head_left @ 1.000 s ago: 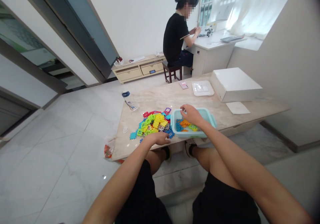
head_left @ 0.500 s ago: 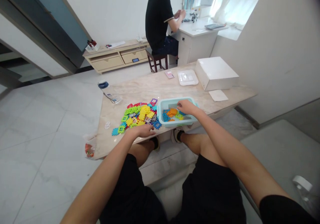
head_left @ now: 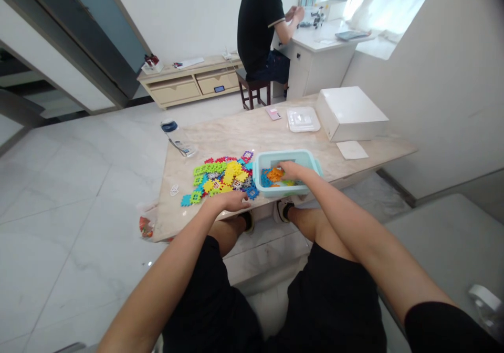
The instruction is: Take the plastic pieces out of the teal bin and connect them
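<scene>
A heap of colourful interlocking plastic tiles (head_left: 220, 176) lies on the marble table (head_left: 244, 132). Just right of it stands a light blue plastic bin (head_left: 287, 158) holding more tiles. My left hand (head_left: 232, 201) rests flat on the table's near edge beside the heap, fingers stretched out and nothing in it. My right hand (head_left: 290, 170) reaches down into the bin among the orange and blue tiles; its fingertips are hidden by the pieces.
A water bottle (head_left: 177, 137) lies at the table's far left. A clear lid (head_left: 302, 119), a white box (head_left: 350, 112), a paper sheet (head_left: 352, 149) and a pink card (head_left: 273, 113) sit further back. Another person (head_left: 262, 27) sits at a white desk (head_left: 326, 48) beyond.
My right hand went from above the bin's rim down into the tiles inside it. My left hand stayed at the heap's near edge. The camera tilted downward.
</scene>
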Action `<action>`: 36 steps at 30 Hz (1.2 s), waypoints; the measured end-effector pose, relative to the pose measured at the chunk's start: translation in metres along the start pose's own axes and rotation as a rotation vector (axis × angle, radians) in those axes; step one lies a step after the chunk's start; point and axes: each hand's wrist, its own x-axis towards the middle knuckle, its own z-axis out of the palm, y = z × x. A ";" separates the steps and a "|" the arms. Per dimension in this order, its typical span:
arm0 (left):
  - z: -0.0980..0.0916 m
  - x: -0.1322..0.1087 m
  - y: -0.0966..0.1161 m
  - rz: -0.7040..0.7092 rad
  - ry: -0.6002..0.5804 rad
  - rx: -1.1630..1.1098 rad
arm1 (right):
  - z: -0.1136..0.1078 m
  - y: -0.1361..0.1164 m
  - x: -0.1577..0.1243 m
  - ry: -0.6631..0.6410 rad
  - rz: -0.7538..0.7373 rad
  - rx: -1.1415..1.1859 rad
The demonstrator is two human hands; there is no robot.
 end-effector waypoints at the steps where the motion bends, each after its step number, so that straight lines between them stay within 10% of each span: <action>1: 0.000 -0.001 0.001 0.002 0.001 0.000 | 0.000 -0.002 0.002 -0.010 0.007 -0.003; 36: 0.000 0.002 0.002 -0.022 -0.002 0.004 | -0.001 -0.055 0.012 -0.018 0.136 0.048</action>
